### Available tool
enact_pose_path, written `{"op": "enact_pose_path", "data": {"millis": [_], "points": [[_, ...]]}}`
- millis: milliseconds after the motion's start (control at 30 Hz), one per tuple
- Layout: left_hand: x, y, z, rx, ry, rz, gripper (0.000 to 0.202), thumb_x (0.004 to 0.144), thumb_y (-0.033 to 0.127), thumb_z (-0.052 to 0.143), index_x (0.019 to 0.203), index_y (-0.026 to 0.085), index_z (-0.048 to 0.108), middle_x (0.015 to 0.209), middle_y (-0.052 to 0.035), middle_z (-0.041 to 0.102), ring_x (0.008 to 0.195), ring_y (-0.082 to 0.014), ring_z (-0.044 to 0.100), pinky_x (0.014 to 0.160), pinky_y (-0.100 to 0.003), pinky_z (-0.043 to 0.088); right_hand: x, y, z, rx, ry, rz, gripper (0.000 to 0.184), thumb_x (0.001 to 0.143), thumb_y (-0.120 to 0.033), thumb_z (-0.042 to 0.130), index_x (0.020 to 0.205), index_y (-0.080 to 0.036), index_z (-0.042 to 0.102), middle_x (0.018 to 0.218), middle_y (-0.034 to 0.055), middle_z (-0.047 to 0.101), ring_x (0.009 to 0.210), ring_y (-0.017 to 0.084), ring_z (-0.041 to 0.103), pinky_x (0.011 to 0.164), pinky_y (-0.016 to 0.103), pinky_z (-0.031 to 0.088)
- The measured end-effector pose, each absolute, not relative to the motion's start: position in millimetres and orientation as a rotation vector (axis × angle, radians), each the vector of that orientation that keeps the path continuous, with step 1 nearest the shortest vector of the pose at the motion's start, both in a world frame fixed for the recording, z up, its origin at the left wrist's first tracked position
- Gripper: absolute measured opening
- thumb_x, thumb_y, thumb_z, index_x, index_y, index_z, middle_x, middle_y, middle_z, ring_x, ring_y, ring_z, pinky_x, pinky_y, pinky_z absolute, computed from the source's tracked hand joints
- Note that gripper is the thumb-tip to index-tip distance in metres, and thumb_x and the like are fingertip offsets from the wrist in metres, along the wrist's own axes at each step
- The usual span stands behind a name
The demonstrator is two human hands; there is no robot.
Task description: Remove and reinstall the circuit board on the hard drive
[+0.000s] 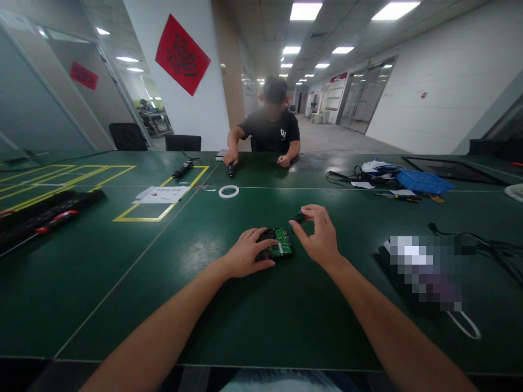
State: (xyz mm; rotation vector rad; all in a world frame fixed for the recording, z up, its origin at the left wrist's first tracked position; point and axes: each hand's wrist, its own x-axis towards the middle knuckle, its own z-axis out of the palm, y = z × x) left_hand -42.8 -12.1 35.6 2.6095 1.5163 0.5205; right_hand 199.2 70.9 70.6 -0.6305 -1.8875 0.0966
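Observation:
A hard drive (283,242) lies on the green table with its green circuit board facing up. My left hand (248,253) grips it from the left, fingers over the top and thumb along the near edge, covering part of its dark casing. Just past the drive's right side, my right hand (319,234) pinches a small dark round piece (300,217) between thumb and fingers. This piece is held apart from the drive; its exact kind is too small to make out.
A white tape ring (229,191) lies ahead. Across the table, a person's hand (231,158) holds a dark cylindrical tool (231,170). To the right are a blue tray (424,181), screwdrivers, cables and a blurred object (425,272); a long dark tray (53,215) sits left.

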Motion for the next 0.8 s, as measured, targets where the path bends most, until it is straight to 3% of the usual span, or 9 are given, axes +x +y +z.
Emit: {"op": "enact_pose_path", "data": {"millis": [133,333,533,667,800], "points": [[-42.7,-12.0,35.8,2.613,1.516,0.519,0.061,0.089,0.058,0.067,0.143,0.034,0.053,0.158,-0.0121,0.034,0.138,-0.0387,0.04,0.112,-0.058,0.035,196.3,71.2,66.2,-0.592,-1.876,0.162,0.033,0.092,-0.026,0.066,0.121,-0.025,0.049,0.132,0.0115,0.06,0.111,0.023,0.067,0.088,0.042,0.062],[-42.3,-13.0,36.7,2.609,1.516,0.524,0.062,0.088,0.056,0.068,0.144,0.034,0.053,0.158,-0.0119,0.035,0.139,-0.0382,0.039,0.113,-0.057,0.034,198.6,66.4,69.5,-0.637,-1.962,0.052,0.032,0.093,-0.027,0.064,0.124,-0.026,0.054,0.113,0.0087,0.066,0.096,0.023,0.069,0.085,0.042,0.061],[-42.9,-12.6,36.4,2.599,1.501,0.54,0.061,0.088,0.056,0.068,0.143,0.035,0.054,0.158,-0.0111,0.035,0.138,-0.0388,0.039,0.112,-0.058,0.035,198.3,67.7,70.4,-0.622,-1.934,0.114,0.032,0.094,-0.027,0.06,0.124,-0.026,0.051,0.126,0.0104,0.063,0.104,0.023,0.069,0.085,0.042,0.062],[-42.7,-13.5,37.6,2.596,1.512,0.524,0.061,0.088,0.056,0.068,0.144,0.035,0.053,0.158,-0.0109,0.035,0.139,-0.0387,0.038,0.112,-0.058,0.034,199.3,66.7,70.5,-0.667,-1.949,0.086,0.029,0.094,-0.031,0.064,0.12,-0.025,0.053,0.113,0.0085,0.066,0.09,0.021,0.069,0.081,0.041,0.062],[-42.3,-13.4,37.6,2.598,1.517,0.523,0.061,0.089,0.057,0.068,0.144,0.035,0.053,0.158,-0.0112,0.035,0.139,-0.0386,0.038,0.112,-0.058,0.034,200.7,64.5,73.6,-0.659,-1.989,0.037,0.025,0.095,-0.027,0.059,0.12,-0.025,0.054,0.11,0.0089,0.063,0.092,0.021,0.067,0.082,0.041,0.06]]}}
